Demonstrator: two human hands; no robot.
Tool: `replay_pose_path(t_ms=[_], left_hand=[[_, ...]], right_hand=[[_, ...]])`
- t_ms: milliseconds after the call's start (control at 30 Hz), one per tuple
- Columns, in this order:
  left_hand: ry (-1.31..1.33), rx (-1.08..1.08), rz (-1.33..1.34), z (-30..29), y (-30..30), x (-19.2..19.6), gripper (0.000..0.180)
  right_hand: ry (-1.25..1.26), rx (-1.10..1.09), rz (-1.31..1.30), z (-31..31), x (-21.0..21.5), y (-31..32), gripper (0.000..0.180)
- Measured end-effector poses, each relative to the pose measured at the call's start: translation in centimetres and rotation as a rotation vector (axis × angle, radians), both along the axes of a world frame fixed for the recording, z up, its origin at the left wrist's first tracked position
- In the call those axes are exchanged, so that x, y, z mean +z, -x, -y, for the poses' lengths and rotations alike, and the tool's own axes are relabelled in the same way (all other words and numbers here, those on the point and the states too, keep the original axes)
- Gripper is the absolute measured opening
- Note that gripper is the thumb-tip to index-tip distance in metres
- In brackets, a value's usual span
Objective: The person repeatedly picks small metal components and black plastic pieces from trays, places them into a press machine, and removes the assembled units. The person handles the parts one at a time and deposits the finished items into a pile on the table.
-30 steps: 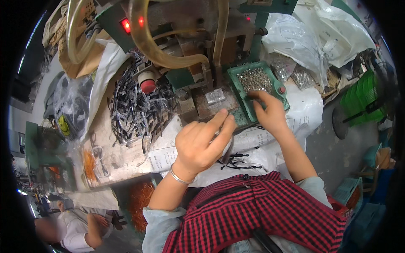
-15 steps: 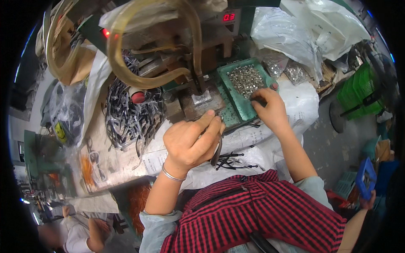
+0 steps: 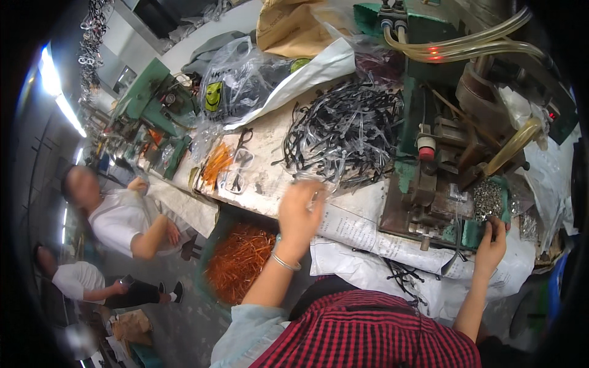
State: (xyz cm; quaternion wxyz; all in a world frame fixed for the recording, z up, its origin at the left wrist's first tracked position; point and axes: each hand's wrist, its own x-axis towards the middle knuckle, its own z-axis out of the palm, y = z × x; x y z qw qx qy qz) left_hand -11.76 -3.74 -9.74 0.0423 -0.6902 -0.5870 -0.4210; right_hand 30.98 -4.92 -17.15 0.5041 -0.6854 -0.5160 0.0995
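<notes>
The left hand (image 3: 302, 211) reaches with curled fingers into the near edge of the black strip pile (image 3: 343, 132); whether it holds one I cannot tell. The right hand (image 3: 491, 242) pinches at the green tray of small metal parts (image 3: 488, 199) on the right. Most strips look unprocessed. The press (image 3: 442, 159) crowds between both hands; little bench (image 3: 270, 184) shows bare.

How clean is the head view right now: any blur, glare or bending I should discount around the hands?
Head view: the left hand is smeared by motion at the pile of black strips; the right hand at the green tray is sharper. A ceiling light blows out at the far left. Fisheye bends the table edge, and the corners are black.
</notes>
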Motion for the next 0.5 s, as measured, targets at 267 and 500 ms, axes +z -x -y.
replay_pose_path(t_ms=[267,500], left_hand=[[0.358,0.215,-0.294,-3.5,1.9,-6.3,0.005],[0.457,-0.041,-0.341,-5.0,3.8,-5.5,0.01]], right_hand=[[0.062,0.071,-0.118,-1.9,2.5,2.2,0.019],[-0.007,-0.119,-0.013,3.1,1.9,-1.1,0.015]])
